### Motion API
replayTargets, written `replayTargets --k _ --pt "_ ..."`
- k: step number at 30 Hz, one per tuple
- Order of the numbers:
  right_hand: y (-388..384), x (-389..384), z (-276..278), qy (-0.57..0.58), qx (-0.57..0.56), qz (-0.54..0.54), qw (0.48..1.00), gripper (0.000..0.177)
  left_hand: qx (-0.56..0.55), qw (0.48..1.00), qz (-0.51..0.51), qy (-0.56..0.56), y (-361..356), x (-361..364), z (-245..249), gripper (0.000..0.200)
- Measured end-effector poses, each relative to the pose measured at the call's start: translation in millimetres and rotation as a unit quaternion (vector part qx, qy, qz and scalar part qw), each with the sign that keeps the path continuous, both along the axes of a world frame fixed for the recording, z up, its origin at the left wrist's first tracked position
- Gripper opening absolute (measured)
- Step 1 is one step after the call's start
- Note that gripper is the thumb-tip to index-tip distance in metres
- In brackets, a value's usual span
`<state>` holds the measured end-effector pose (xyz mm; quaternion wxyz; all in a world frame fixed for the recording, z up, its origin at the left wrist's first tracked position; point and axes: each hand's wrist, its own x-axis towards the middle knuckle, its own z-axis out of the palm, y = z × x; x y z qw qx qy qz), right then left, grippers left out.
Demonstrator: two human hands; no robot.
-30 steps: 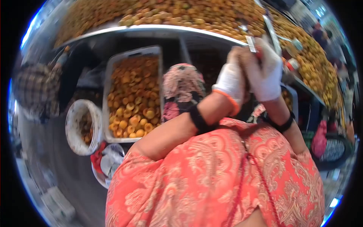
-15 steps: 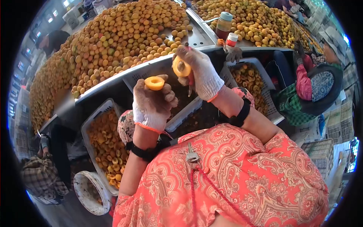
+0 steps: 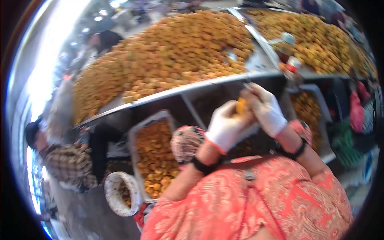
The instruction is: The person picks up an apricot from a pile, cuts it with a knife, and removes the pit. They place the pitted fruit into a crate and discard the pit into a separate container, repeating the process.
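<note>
My two hands, in white knit gloves with stained fingers, meet above the dark gap in front of the sorting table. Between them shows an orange apricot half (image 3: 241, 106), blurred by motion. My left hand (image 3: 229, 123) is closed around its near side. My right hand (image 3: 265, 109) closes on it from the other side, fingers bent over the fruit. Something thin and dark sticks out by the right fingertips, too smeared to name. Whether a stone still sits in the fruit is hidden.
A metal-edged table (image 3: 160, 96) holds a large heap of whole apricots (image 3: 180, 48). Crates of apricot halves (image 3: 154, 150) flank my knees, with a white bucket (image 3: 120, 194) at lower left. A lidded jar (image 3: 286, 44) stands on the divider. Co-workers sit to either side.
My hands have come together from apart, the separate halves now no longer both visible. The camera view has swung left, shifting everything rightward and blurring it.
</note>
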<state>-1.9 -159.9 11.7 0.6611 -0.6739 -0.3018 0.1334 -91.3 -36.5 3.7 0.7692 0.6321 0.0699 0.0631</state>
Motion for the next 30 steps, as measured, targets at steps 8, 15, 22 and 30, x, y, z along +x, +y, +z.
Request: replayTargets --k 8,15,22,30 --pt "0 4 -6 0.354 0.048 0.068 0.932 0.019 0.097 0.993 -0.005 -0.07 1 1 -23 0.02" --pt "2 -8 -12 0.257 0.138 0.088 0.952 0.017 -0.277 0.959 0.009 0.062 0 -3 -12 0.026" --pt "-26 -3 28 0.107 -0.074 0.212 0.969 0.031 -0.199 0.977 0.009 0.07 8 -5 -21 0.031" --pt "-24 -1 -16 -0.123 -0.127 0.137 0.975 0.02 -0.117 0.988 0.086 0.058 -4 4 -37 0.036"
